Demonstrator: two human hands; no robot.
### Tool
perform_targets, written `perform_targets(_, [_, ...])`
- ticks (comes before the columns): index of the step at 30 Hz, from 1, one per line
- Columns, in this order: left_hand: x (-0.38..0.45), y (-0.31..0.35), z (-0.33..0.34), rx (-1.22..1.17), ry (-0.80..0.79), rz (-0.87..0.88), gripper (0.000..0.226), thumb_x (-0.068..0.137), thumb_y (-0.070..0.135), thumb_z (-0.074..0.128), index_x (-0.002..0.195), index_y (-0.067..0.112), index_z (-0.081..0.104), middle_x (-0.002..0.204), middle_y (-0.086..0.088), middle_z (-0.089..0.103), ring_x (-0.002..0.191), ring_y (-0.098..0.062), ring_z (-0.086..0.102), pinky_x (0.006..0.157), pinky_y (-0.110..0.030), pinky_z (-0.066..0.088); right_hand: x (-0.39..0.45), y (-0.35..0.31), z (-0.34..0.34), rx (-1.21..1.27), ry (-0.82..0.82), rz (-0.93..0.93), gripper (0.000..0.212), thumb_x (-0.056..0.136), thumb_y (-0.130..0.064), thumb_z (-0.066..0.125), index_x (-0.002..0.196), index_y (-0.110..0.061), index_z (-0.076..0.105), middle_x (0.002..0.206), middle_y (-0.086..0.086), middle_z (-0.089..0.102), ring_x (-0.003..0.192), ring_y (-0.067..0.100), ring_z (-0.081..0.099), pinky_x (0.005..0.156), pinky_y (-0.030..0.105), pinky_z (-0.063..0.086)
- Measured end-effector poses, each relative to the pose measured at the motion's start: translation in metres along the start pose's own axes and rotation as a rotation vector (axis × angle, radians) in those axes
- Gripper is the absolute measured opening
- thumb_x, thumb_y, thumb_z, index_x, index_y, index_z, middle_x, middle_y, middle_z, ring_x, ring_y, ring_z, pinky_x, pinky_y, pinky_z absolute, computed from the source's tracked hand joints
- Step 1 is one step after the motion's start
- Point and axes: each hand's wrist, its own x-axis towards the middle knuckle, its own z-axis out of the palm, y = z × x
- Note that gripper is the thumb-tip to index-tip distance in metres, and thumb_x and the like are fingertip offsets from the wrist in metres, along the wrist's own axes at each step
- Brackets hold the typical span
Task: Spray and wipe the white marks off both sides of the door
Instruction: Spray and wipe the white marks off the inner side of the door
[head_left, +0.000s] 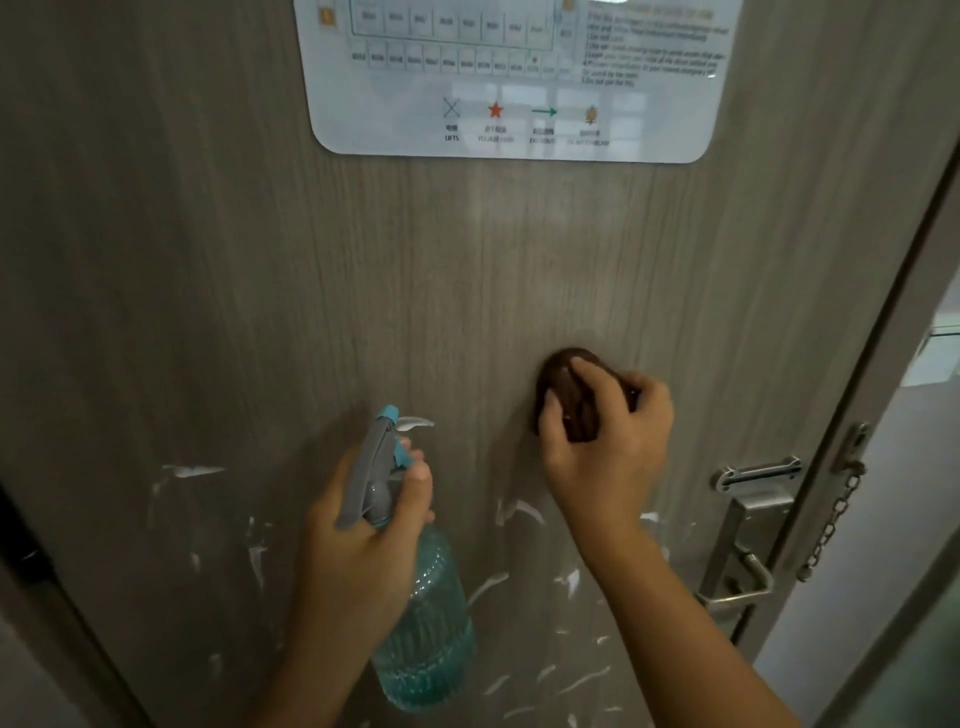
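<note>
Right hand (602, 431) pressing dark cloth (569, 395) flat on door (260, 260), fingers (550, 415) curled around it, above white marks (519, 512). Left hand (363, 545) gripping spray bottle (421, 613) beside cloth, ready.

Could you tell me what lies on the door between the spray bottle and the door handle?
In the head view, white marks on the door and the right hand's forearm lie between spray bottle and door handle.

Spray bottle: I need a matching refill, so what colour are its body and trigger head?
Head view: spray bottle has a ribbed translucent teal body and a grey head with blue accents.
</note>
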Motion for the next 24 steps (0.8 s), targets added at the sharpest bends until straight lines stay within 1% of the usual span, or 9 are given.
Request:
perform_targets(5, [-0.002,0.005,0.016,-0.025,-0.027,-0.011,0.011,0.099,0.021,0.066,0.103,0.029,0.072,0.086,0.007,0.076,0.074,-0.014,0.075,0.072,-0.035,0.06,-0.023,0.002,0.0,0.07,-0.233,-0.044,0.046,0.085,-0.044,0.077,0.125,-0.025,0.067,0.114,0.005,0.053,0.1,0.023,0.059,0.076,0.032,0.055])
perform_targets(7, [-0.005,0.007,0.024,-0.04,-0.048,0.001,0.016,0.1,0.02,0.066,0.104,0.035,0.07,0.092,0.012,0.077,0.077,-0.016,0.076,0.074,-0.036,0.06,-0.023,0.0,-0.012,0.244,-0.247,0.116,0.044,0.083,-0.042,0.082,0.122,-0.028,0.066,0.113,0.0,0.053,0.101,0.006,0.058,0.084,0.021,0.053])
perform_targets(9, [-0.011,0.01,0.033,-0.042,-0.077,0.025,0.019,0.099,0.019,0.066,0.105,0.037,0.069,0.096,0.013,0.076,0.08,-0.018,0.076,0.077,-0.039,0.062,-0.019,-0.002,-0.024,0.38,-0.25,0.262,0.045,0.082,-0.039,0.085,0.12,-0.03,0.062,0.117,-0.003,0.056,0.107,0.0,0.058,0.089,0.016,0.05])
perform_targets(12, [-0.02,0.016,0.048,-0.064,-0.112,0.054,0.021,0.1,0.024,0.069,0.106,0.044,0.069,0.1,0.015,0.075,0.087,-0.015,0.076,0.08,-0.038,0.062,-0.013,-0.004,-0.038,0.484,-0.284,0.35,0.049,0.082,-0.051,0.081,0.122,-0.032,0.061,0.123,-0.003,0.06,0.114,0.007,0.062,0.094,0.03,0.055])
perform_targets(14, [-0.026,0.021,0.057,-0.065,-0.149,0.057,0.02,0.098,0.037,0.069,0.106,0.056,0.067,0.099,0.014,0.074,0.09,-0.013,0.074,0.078,-0.029,0.06,-0.011,-0.004,-0.048,0.573,-0.357,0.387,0.05,0.083,-0.056,0.076,0.125,-0.033,0.061,0.127,0.002,0.062,0.116,0.016,0.065,0.095,0.042,0.057])
perform_targets(16, [-0.03,0.023,0.066,-0.064,-0.149,0.042,0.016,0.096,0.038,0.068,0.108,0.048,0.067,0.098,0.015,0.074,0.093,-0.007,0.073,0.077,-0.02,0.056,-0.01,-0.006,-0.061,0.673,-0.462,0.406,0.046,0.086,-0.046,0.067,0.129,-0.031,0.061,0.13,0.005,0.062,0.117,0.02,0.065,0.096,0.046,0.058])
perform_targets(19, [-0.033,0.024,0.074,-0.062,-0.101,0.018,0.017,0.097,0.02,0.07,0.11,0.03,0.069,0.092,0.016,0.074,0.089,-0.003,0.071,0.072,-0.014,0.052,-0.007,-0.007,-0.081,0.839,-0.565,0.452,0.049,0.083,-0.018,0.062,0.132,-0.021,0.061,0.122,0.0,0.068,0.113,0.019,0.068,0.088,0.034,0.059])
perform_targets(21, [-0.033,0.026,0.078,-0.064,-0.099,-0.006,0.018,0.098,0.015,0.069,0.112,0.025,0.07,0.089,0.011,0.074,0.082,-0.006,0.071,0.068,-0.019,0.053,-0.005,-0.002,-0.091,0.879,-0.582,0.476,0.053,0.082,-0.011,0.06,0.134,-0.02,0.059,0.117,-0.001,0.071,0.109,0.02,0.07,0.083,0.029,0.059])
perform_targets(24, [-0.032,0.024,0.081,-0.061,-0.079,-0.049,0.028,0.1,0.013,0.069,0.122,0.029,0.069,0.094,0.009,0.075,0.086,-0.01,0.073,0.073,-0.032,0.059,-0.004,0.006,-0.097,0.918,-0.557,0.549,0.057,0.081,-0.013,0.059,0.137,-0.021,0.059,0.119,0.009,0.072,0.109,0.027,0.07,0.085,0.037,0.061])
